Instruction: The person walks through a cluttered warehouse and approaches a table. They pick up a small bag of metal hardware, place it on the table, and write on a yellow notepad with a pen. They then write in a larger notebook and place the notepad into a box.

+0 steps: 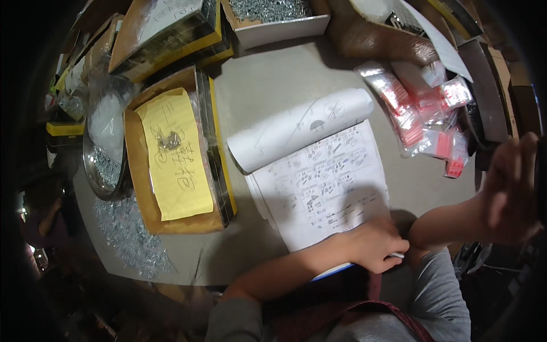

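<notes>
My left hand (371,245) rests on the lower right of a stack of printed sheets (319,188). Its fingers are curled round a slim pale rod (397,255), whose short end pokes out; its kind is unclear. The stack's top page (302,128) is folded back into a loose curl, and the sheets below bear small drawings and handwriting. A blue edge (333,271) shows under the left forearm. My right hand (510,191) is raised at the far right, apart from the table, slightly blurred. Its fingers are stretched out, with nothing seen in them.
Left of the sheets stands an open box (219,171) with a yellow handwritten paper (174,154) and small metal pieces on it. Loose screws (128,233) lie beside a metal bowl (105,176). Red-and-clear plastic packets (419,111) lie right. A screw-filled box (279,31) stands behind.
</notes>
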